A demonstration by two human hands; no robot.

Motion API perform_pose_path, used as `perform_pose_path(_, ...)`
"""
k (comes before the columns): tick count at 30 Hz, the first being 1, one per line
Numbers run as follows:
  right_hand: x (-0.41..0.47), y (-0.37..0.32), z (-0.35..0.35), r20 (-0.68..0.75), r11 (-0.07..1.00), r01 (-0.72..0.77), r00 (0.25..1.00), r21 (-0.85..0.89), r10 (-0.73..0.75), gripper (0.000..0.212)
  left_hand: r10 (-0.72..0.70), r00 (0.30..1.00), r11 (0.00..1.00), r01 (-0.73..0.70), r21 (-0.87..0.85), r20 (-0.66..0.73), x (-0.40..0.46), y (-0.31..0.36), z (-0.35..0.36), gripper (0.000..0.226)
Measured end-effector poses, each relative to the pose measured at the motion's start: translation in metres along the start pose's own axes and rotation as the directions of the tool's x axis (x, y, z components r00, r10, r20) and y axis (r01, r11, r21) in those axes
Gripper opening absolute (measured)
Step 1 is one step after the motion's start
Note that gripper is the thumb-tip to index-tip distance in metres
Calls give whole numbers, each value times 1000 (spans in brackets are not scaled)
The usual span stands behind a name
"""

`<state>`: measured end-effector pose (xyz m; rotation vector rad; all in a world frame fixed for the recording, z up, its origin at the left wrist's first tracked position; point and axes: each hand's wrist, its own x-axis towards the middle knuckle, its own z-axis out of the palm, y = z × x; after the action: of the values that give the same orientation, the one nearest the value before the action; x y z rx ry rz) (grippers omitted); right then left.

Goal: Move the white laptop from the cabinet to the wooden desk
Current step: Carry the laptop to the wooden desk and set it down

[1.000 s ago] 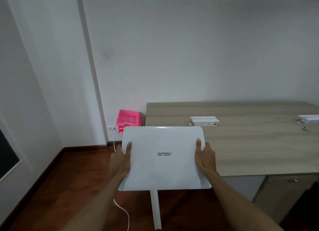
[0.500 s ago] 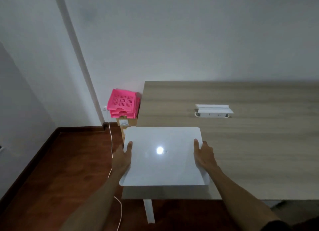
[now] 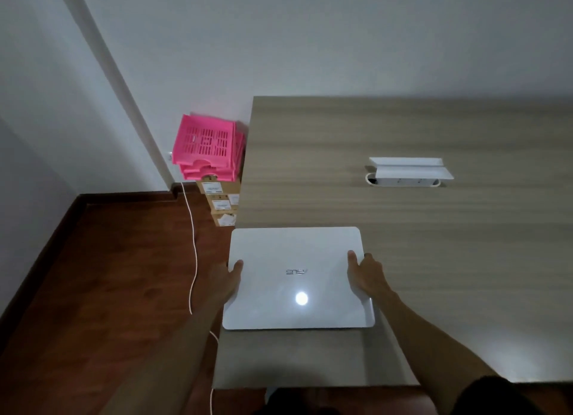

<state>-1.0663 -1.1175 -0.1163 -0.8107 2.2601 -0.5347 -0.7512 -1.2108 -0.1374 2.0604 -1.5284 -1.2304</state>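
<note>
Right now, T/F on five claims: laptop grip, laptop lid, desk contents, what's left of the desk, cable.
1. Both hands hold the white laptop by its side edges. True: left hand, right hand.
2. The laptop's lid is open. False: it is closed, logo side up.
3. A white power strip sits on the wooden desk. True.
4. The pink baskets stand on the desk. False: they are stacked on cardboard boxes left of it.
5. A black cable crosses the floor. False: the cable is white.
</note>
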Motion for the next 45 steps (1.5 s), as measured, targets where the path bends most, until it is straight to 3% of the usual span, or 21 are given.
perform_pose_path(9, 46, -3, 24, 19, 989, -81, 996, -122, 84, 72, 10, 999, 993, -14, 117, 35, 46, 6, 11, 58)
perform_pose_path(16, 57, -10, 31, -8, 955, -19, 1000, -298, 17, 74, 68, 996, 926, -42, 375, -56, 55, 7, 22, 56)
perform_pose_path(21, 62, -6, 31, -13, 881, 34, 999, -473, -45, 79, 115, 984, 919, -54, 390, -134, 61, 4, 25, 46)
perform_pose_path(23, 64, -3, 32, -12, 883, 44, 998, -467, -56, 80, 123, 979, 931, -57, 361, -162, 60, 6, 27, 44)
perform_pose_path(33, 74, 5, 30, 2, 926, 62, 998, -372, -67, 71, 216, 966, 845, -112, 523, -143, 60, 6, 25, 38)
perform_pose_path(35, 74, 4, 30, 4, 933, 55, 998, -355, -58, 71, 308, 944, 817, -196, 543, -121, 58, 6, 26, 29)
perform_pose_path(37, 73, 5, 30, 5, 943, 48, 999, -330, -49, 71, 382, 917, 798, -265, 542, -114, 58, 2, 25, 33)
perform_pose_path(41, 72, 4, 28, 15, 974, 13, 1000, -225, -10, 66, 184, 982, 817, -126, 563, -47, 66, 4, 15, 47)
perform_pose_path(45, 73, 6, 28, 10, 987, -7, 1000, -160, 9, 63, 196, 979, 813, -136, 566, -47, 67, 4, 15, 45)
